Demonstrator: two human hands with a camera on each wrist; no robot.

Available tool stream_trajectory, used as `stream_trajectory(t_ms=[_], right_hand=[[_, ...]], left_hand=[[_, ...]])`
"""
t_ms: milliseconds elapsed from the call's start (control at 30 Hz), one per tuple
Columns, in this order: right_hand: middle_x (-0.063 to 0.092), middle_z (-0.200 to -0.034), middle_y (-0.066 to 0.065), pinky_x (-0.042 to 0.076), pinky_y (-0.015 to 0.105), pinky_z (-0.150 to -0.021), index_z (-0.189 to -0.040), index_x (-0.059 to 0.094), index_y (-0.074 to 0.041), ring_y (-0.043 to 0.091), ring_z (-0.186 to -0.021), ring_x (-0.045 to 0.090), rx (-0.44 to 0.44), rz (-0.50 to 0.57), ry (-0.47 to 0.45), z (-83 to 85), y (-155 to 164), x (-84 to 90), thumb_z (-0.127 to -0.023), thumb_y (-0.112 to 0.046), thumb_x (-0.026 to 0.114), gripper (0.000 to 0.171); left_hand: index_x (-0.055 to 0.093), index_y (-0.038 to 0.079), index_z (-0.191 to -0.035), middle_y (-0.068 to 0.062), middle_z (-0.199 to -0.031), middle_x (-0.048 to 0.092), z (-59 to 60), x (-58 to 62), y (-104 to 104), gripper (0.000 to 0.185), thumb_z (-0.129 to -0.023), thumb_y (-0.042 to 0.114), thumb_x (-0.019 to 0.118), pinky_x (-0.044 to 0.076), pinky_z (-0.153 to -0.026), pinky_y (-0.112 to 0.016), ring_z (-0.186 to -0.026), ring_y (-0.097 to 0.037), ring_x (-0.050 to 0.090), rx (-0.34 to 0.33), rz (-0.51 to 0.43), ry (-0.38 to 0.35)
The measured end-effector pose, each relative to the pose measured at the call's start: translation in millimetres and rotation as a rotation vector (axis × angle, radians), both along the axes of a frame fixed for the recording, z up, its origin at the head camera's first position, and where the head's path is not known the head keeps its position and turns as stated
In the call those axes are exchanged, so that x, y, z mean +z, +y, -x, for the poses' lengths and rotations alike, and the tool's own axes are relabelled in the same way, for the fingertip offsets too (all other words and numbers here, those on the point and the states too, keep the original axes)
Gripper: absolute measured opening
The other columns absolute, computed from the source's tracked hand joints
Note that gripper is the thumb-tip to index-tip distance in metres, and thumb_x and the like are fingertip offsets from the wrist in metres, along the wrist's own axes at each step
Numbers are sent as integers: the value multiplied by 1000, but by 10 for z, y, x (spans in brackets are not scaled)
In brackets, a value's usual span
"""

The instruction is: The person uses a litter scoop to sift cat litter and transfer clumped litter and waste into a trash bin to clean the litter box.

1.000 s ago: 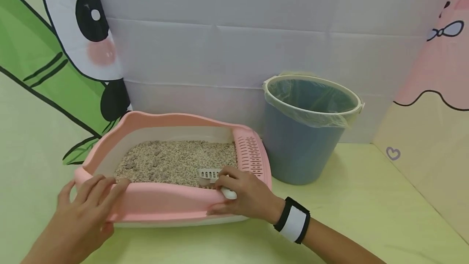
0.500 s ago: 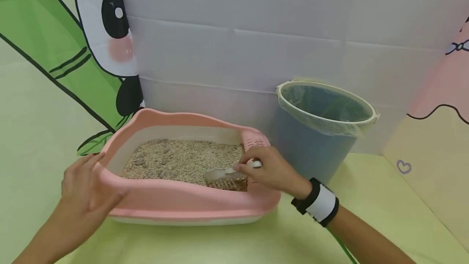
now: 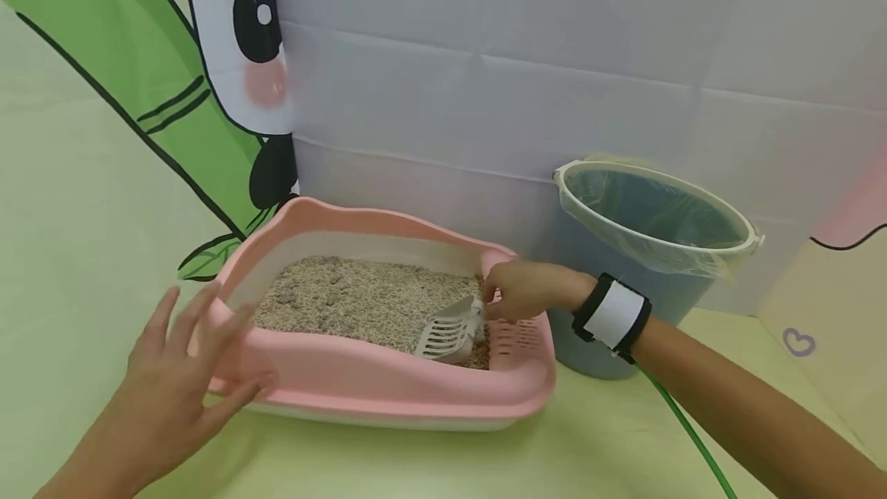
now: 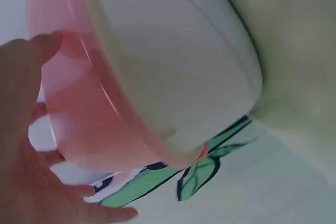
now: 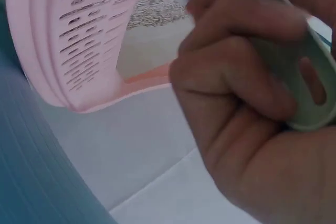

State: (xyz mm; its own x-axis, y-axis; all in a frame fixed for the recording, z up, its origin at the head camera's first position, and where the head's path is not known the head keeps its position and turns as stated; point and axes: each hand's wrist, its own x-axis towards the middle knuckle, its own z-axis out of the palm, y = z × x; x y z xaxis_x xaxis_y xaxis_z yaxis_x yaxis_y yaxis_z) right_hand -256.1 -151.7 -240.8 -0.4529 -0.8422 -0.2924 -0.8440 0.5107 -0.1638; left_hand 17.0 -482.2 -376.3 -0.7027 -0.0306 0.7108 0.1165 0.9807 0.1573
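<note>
A pink-rimmed white litter tray (image 3: 360,391) holds grey-beige litter (image 3: 360,303). My right hand (image 3: 520,291) grips the handle of a white slotted scoop (image 3: 446,333), whose head dips into the litter at the tray's right end. In the right wrist view the fingers (image 5: 236,72) curl round the scoop handle (image 5: 294,77) beside the tray's slotted pink ledge (image 5: 79,30). My left hand (image 3: 183,364) is spread open, fingertips at the tray's near-left rim. The left wrist view shows that hand (image 4: 23,129) against the pink rim (image 4: 84,108).
A blue bucket (image 3: 658,252) lined with a clear bag stands right of the tray, behind my right forearm. A white and panda-print backdrop (image 3: 485,83) closes off the rear. A green cable (image 3: 686,430) runs under my right arm on the pale green surface (image 3: 554,453).
My right hand has moved from the tray's near rim to its far right end, and the scoop now points down into the litter. My left hand has lifted off the rim slightly, fingers spreading.
</note>
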Motion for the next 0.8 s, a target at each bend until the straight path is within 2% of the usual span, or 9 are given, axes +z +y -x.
stream_trajectory(t_ms=[33, 100, 200, 267, 400, 533, 600, 667, 800], right_hand=[[64, -80, -3, 44, 24, -64, -102, 81, -9, 8, -66, 52, 5, 8, 14, -13, -22, 13, -100, -26, 69, 21], [61, -73, -5, 41, 23, -59, -94, 82, -13, 8, -62, 50, 0, 19, 19, -29, -40, 95, -100, -28, 71, 20], [52, -66, -9, 33, 24, -55, -80, 79, -18, 8, -57, 41, 3, -2, 64, -60, -44, 306, -97, -29, 73, 21], [43, -60, -9, 27, 24, -52, -66, 68, -18, 8, -53, 33, 17, -53, 117, -87, -74, 434, -94, -28, 73, 30], [39, -57, -9, 24, 25, -50, -60, 54, -21, 7, -52, 32, 21, -186, 219, -180, -262, 493, -88, -25, 75, 35], [46, -58, -9, 31, 23, -48, -64, 54, -20, 6, -52, 41, 8, -297, 238, -286, -454, 370, -88, -20, 72, 29], [46, -61, -8, 34, 24, -49, -67, 52, -19, 7, -54, 42, 18, -294, 273, -343, -508, 359, -90, -27, 76, 34], [46, -67, -8, 39, 26, -54, -74, 54, -18, 8, -59, 43, 50, -268, 357, -413, -563, 419, -88, -36, 82, 36], [58, -83, -8, 56, 29, -70, -90, 62, -19, 10, -74, 54, 109, -325, 581, -615, -772, 602, -87, -33, 84, 27]], left_hand=[[53, 17, -152, -31, -152, 47, 3, 21, 33, 70, -102, 66, 54, 34, -103, -81, -145, -67, 29, -12, 115, 45], [60, 17, -145, -28, -145, 55, 17, 56, 55, 77, -103, 75, 34, 30, -116, -76, -140, -71, 34, -47, 305, 119], [59, 15, -146, -23, -139, 60, 2, 88, 43, 79, -103, 75, 31, 20, -129, -68, -132, -71, 40, -84, 411, 124], [59, 12, -146, -23, -137, 61, -10, 98, 1, 83, -102, 77, 30, 7, -134, -59, -128, -66, 44, -108, 447, 116], [59, 7, -142, -26, -136, 58, -50, 123, -51, 85, -103, 75, 25, 5, -133, -62, -125, -54, 46, -140, 457, 72], [58, 4, -142, -25, -131, 58, -76, 103, -62, 85, -105, 71, 21, 2, -133, -63, -119, -51, 46, -161, 454, 52], [58, 4, -143, -23, -128, 58, -76, 103, -61, 85, -105, 70, 20, 2, -133, -63, -117, -51, 46, -164, 451, 42], [58, 4, -142, -23, -125, 58, -61, 123, -62, 84, -105, 70, 21, 3, -133, -63, -116, -52, 46, -167, 445, 49], [62, 3, -137, -24, -120, 59, -9, 179, -65, 80, -106, 68, 27, 8, -133, -64, -115, -50, 46, -190, 433, 99]])
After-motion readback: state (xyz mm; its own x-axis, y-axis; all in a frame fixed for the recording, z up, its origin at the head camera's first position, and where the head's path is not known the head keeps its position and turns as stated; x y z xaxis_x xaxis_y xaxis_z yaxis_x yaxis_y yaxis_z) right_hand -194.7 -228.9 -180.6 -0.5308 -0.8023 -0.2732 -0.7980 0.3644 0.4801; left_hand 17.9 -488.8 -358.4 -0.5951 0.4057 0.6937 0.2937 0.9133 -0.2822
